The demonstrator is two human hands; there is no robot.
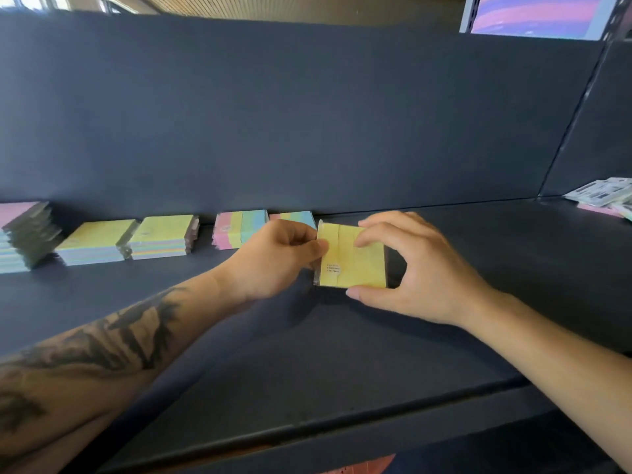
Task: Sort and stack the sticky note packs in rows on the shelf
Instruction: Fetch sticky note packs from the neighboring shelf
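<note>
Yellow pack [352, 258] pinched by both hands [273, 258] [420, 271], several stacks [160, 241] already rowed on shelf [342, 354], more packs [605, 196] waiting far right.

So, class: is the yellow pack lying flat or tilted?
Tilted: the yellow pack is held off the shelf by both hands, face toward the camera.
</note>
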